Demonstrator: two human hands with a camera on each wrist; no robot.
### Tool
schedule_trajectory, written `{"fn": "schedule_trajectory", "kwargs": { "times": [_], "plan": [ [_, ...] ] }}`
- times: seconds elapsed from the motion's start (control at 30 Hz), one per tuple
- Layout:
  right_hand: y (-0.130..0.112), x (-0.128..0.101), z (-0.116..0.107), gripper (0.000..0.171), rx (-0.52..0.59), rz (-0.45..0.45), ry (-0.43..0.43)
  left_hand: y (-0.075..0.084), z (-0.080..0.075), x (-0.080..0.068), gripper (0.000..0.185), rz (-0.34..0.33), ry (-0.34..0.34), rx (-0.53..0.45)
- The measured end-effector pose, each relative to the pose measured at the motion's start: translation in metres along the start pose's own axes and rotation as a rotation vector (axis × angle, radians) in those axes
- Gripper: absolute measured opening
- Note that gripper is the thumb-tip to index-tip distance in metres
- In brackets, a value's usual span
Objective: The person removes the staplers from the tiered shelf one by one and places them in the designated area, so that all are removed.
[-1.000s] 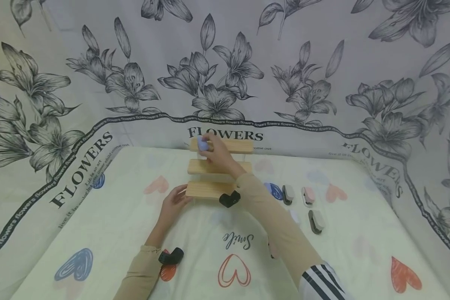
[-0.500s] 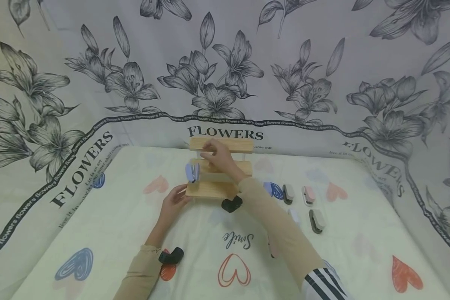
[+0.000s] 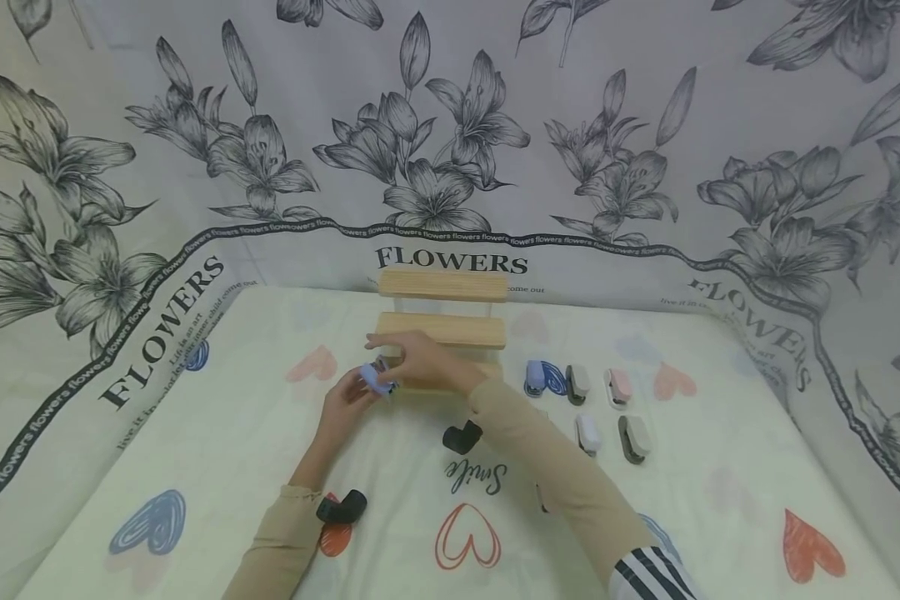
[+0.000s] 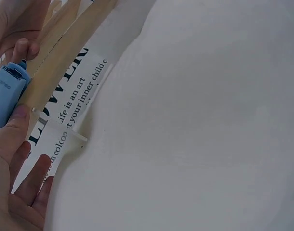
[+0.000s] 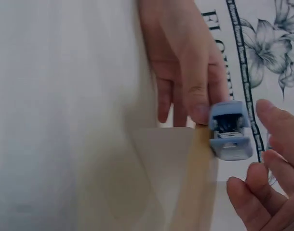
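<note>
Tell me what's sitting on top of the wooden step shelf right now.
The top and middle steps of the wooden step shelf are bare. The right hand covers much of the bottom step, so anything there is hidden.
</note>
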State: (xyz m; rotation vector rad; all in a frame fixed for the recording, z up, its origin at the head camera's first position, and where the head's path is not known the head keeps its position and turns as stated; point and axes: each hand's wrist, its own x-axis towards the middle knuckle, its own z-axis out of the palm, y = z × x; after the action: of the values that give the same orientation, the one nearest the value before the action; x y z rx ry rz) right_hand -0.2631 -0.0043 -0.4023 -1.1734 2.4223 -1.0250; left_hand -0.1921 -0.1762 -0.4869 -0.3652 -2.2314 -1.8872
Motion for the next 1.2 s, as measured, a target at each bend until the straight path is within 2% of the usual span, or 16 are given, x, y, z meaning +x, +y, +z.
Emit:
{"fn": "schedule_trajectory", "kwargs": {
  "times": [0.1, 0.2, 0.3, 0.37, 0.43, 0.6, 0.67, 0.77, 0.9, 1.03, 1.13, 1.2],
  "plan": [
    [0.004, -0.003, 0.004, 0.065, -0.091, -0.038, -0.025, 0.009, 0.001, -0.002, 0.042, 0.003, -0.017, 0.016],
    [0.008, -0.005, 0.007, 0.071, -0.205, -0.117, -0.056, 0.012, 0.003, -0.002, 0.043, 0.003, -0.029, 0.031],
    [0.012, -0.006, 0.008, 0.066, -0.253, -0.158, -0.044, 0.013, 0.005, 0.0, 0.042, 0.003, -0.028, 0.027],
    [0.014, -0.007, 0.008, 0.061, -0.244, -0.148, -0.025, 0.011, 0.006, 0.001, 0.042, 0.005, -0.02, 0.015],
    [0.015, -0.01, 0.007, 0.057, -0.196, -0.102, -0.015, 0.009, 0.006, 0.002, 0.041, 0.014, -0.021, 0.017],
    [0.021, -0.02, 0.006, 0.058, -0.045, 0.032, 0.011, -0.01, 0.006, 0.005, 0.044, -0.004, -0.015, 0.015],
    [0.022, -0.025, 0.006, 0.058, 0.046, 0.079, 0.031, -0.019, 0.006, 0.006, 0.046, -0.016, -0.012, 0.01],
    [0.025, -0.037, 0.006, 0.058, 0.21, 0.156, 0.072, -0.024, 0.006, 0.006, 0.047, -0.014, -0.008, 0.021],
    [0.028, -0.056, 0.004, 0.053, 0.396, 0.216, 0.13, -0.023, 0.004, 0.005, 0.048, -0.018, -0.001, 0.03],
    [0.02, -0.078, -0.007, 0.048, 0.571, 0.259, 0.168, -0.002, 0.005, 0.003, 0.046, -0.024, -0.001, 0.048],
    [0.024, -0.089, -0.01, 0.044, 0.661, 0.295, 0.21, 0.002, 0.003, 0.003, 0.046, -0.029, 0.006, 0.051],
    [0.031, -0.093, -0.009, 0.042, 0.659, 0.302, 0.243, -0.006, 0.002, 0.004, 0.047, -0.028, 0.011, 0.06]
  ]
}}
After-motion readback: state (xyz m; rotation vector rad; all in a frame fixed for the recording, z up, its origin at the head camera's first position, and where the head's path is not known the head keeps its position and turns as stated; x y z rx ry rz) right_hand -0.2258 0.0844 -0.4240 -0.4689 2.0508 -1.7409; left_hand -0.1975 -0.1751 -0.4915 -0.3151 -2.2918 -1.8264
